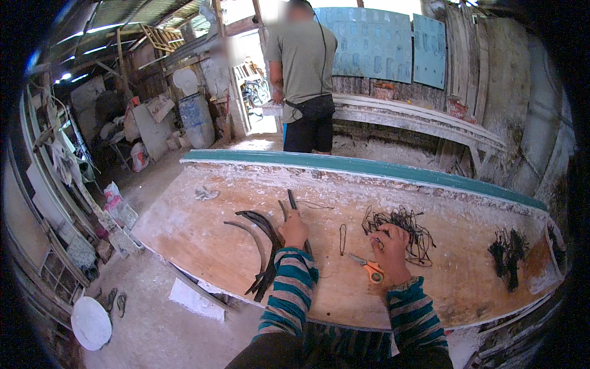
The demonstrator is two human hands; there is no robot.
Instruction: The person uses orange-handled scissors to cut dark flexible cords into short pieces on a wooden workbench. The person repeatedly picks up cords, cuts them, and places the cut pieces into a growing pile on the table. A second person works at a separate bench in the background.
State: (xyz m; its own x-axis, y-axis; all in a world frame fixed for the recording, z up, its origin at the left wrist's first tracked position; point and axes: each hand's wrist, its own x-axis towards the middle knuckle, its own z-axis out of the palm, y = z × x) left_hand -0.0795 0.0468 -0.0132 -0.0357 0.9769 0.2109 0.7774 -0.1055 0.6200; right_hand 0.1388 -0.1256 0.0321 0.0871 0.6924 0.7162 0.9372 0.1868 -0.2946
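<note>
My left hand (294,230) is closed around narrow black strips (291,198), whose ends stick out beyond the fingers. Just left of it, several longer, curved black strips (265,237) lie in a loose bunch on the wooden tabletop (344,301). Over the near side of a tangle of thin black cords (412,222), my right hand (393,251) has its thumb and fingertips drawn together; what they pinch is too small to make out. Scissors with orange handles (373,272) lie beside that hand. A single black loop (342,238) rests between my two hands.
Bundled black cords (509,253) lie at the table's right end. A raised green edge (362,166) runs along its far side. Beyond it stands a person (301,67) facing away, by a long bench (405,114). A blue drum (196,120) and a white round stool (91,323) stand to the left.
</note>
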